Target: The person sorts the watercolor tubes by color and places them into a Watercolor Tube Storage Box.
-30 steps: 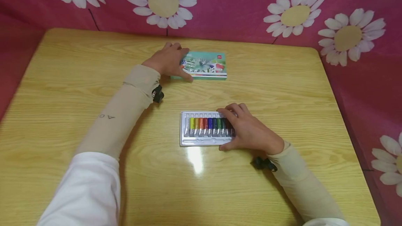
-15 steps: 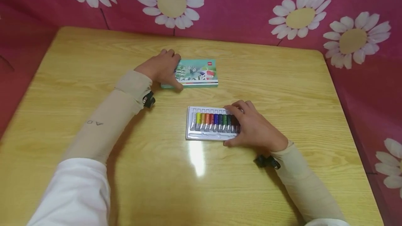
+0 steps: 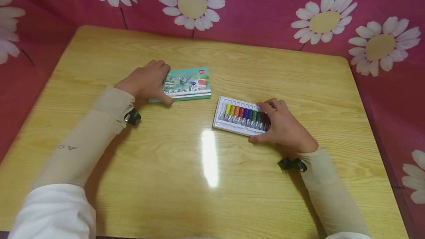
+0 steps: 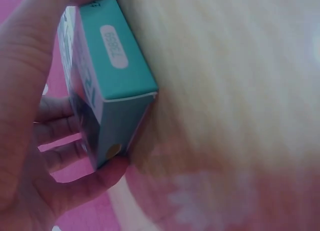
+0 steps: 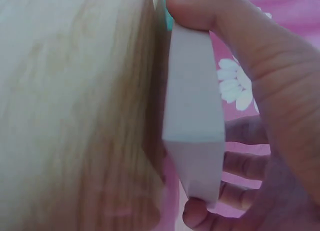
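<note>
On the left, my left hand [image 3: 146, 82] grips the near-left end of a teal box [image 3: 187, 84] with a flower-and-butterfly print. In the left wrist view the thumb lies along one edge of this box [image 4: 122, 51] and the fingers curl at its end and far side. My right hand [image 3: 285, 128] holds the right end of a white tray [image 3: 229, 128] lined with colored paint tubes [image 3: 245, 115], thumb on the near edge and fingers on the far one. The hand covers the darkest tubes. Seen from the right wrist, the tray's plain white side [image 5: 192, 86] stands close over the table.
A wood-grain table [image 3: 159, 172] carries both things, with a bright light reflection near its middle. Pink cloth [image 3: 252, 6] printed with white daisies hangs behind and at the sides.
The teal box has shifted left and toward me in my left hand. My right hand has moved the tray farther from me and turned it slightly clockwise. The head view has swung a little left.
</note>
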`<state>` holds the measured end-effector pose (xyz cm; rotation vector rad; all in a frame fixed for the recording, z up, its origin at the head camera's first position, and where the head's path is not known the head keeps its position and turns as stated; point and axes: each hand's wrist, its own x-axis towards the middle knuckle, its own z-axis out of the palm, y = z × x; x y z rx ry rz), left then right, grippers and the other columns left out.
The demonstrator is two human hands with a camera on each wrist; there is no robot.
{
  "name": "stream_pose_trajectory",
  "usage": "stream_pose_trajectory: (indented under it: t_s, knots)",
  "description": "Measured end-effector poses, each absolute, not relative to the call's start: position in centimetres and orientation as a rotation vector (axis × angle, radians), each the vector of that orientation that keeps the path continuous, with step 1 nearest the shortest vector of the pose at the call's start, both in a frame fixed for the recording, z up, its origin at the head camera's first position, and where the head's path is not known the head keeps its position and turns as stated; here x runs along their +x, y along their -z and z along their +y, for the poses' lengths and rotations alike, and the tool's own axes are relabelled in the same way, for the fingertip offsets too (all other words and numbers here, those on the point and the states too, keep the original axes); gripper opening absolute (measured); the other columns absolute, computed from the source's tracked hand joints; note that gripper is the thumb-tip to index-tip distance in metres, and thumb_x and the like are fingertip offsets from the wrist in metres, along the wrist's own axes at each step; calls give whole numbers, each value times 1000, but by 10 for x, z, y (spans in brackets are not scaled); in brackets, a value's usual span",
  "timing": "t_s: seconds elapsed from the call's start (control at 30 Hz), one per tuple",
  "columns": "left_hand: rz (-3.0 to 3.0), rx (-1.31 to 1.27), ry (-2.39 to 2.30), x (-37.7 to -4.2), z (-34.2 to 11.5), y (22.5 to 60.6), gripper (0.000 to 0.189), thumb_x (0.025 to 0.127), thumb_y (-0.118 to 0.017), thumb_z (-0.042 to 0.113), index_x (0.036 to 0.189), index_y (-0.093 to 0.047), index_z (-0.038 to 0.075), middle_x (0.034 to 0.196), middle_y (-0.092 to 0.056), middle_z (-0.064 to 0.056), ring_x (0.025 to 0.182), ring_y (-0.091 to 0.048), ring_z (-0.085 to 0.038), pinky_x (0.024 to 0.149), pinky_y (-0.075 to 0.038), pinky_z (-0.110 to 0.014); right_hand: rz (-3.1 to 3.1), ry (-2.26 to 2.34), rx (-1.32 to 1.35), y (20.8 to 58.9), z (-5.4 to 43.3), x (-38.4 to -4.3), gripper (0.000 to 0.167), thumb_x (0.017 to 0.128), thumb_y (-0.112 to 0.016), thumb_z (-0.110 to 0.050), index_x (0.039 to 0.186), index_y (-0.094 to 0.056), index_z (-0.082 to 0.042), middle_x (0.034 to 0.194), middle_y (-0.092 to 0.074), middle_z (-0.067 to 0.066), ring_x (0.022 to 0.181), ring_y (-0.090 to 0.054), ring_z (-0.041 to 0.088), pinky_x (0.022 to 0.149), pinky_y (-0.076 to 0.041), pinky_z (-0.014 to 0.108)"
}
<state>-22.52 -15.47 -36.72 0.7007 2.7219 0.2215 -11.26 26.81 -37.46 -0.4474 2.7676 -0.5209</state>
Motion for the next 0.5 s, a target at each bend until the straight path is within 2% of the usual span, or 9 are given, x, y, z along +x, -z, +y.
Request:
stream_pose_trajectory:
  t_s: [0.17,0.5]
  knots:
    - [2718,718,-224,-210,-167,368,109,69,-81,61,150,-39,1,145,-46,-15,131,-42,-32,107,-49,-59,2795,511,-424,374,271,-115,113,64,-92,-64,152,-47,-10,145,-45,14,130,-40,31,111,-48,56]
    - [2726,834,-178,-181,-159,372,110,63,-81,64,148,-43,6,143,-50,-11,127,-45,-28,96,-55,-57,2820,515,-393,375,265,-116,113,65,-89,-67,153,-46,-10,143,-46,15,130,-39,32,111,-46,57]
